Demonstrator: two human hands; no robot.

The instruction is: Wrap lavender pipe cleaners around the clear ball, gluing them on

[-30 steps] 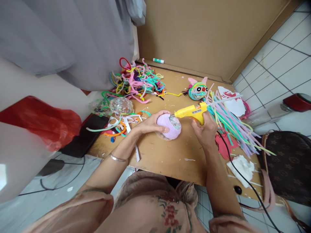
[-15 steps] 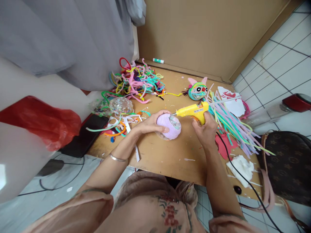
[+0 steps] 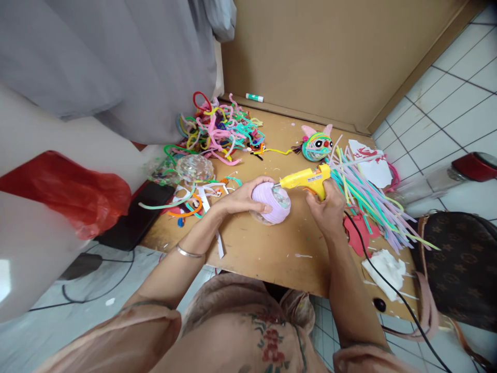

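Wrapped around a rounded clear ball partly covered in lilac pipe cleaner, my left hand keeps it tilted just over the table. Clear plastic shows at the uncovered patch on its right and along its underside. My right hand grips a yellow hot glue gun by its handle, with a finger at the trigger. The metal nozzle is at the upper edge of the lilac covering; whether it touches cannot be made out. A pale glue stick sticks out of the gun's back.
Tangled pipe cleaners lie at the back left, by a clear plastic ball. A decorated ball with pink ears stands at the back. Straight pipe cleaners, white tissue, a black cord and a brown bag are on the right.
The glue gun and my right hand have shifted very slightly left, with the nozzle still at the lilac covering's upper edge. My left hand keeps the same hold.
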